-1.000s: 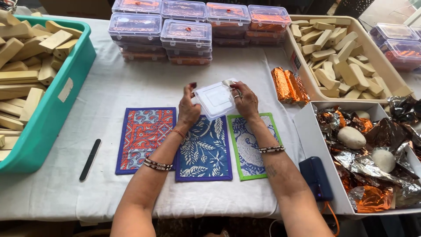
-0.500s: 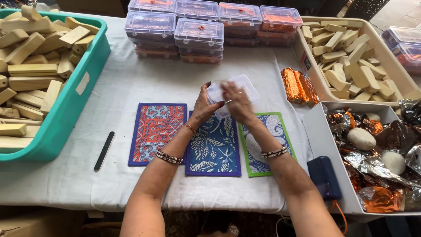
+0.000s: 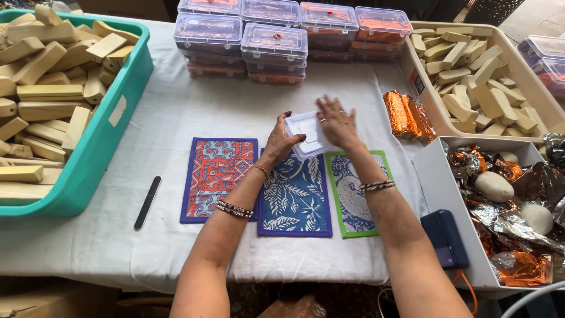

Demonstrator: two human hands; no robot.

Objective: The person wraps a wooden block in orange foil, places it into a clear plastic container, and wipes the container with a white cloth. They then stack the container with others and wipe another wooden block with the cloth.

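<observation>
My left hand [image 3: 281, 140] grips the left side of a small clear plastic box [image 3: 308, 135], thumb on its lid. My right hand [image 3: 336, 122] lies flat on top of the box, fingers spread, pressing on the lid. The box is just above the white tablecloth [image 3: 194, 112], at the top edge of the blue leaf-patterned mat [image 3: 296, 197]. A red and blue patterned mat [image 3: 216, 178] lies to the left and a green-bordered blue mat [image 3: 352, 194] to the right. Both wrists wear beaded bracelets.
Stacked clear lidded boxes [image 3: 273, 42] with orange contents stand at the back. A teal bin [image 3: 100, 147] of pale wooden blocks is left, a beige tray [image 3: 544, 94] of blocks right. Orange foil-wrapped bars [image 3: 406, 115], a white tray [image 3: 438, 194] of foil and white lumps, a dark blue device [image 3: 445, 238], a black file [image 3: 147, 202].
The box has come down from in front of me towards the table. My right hand moved from the box's side onto its lid, flat.
</observation>
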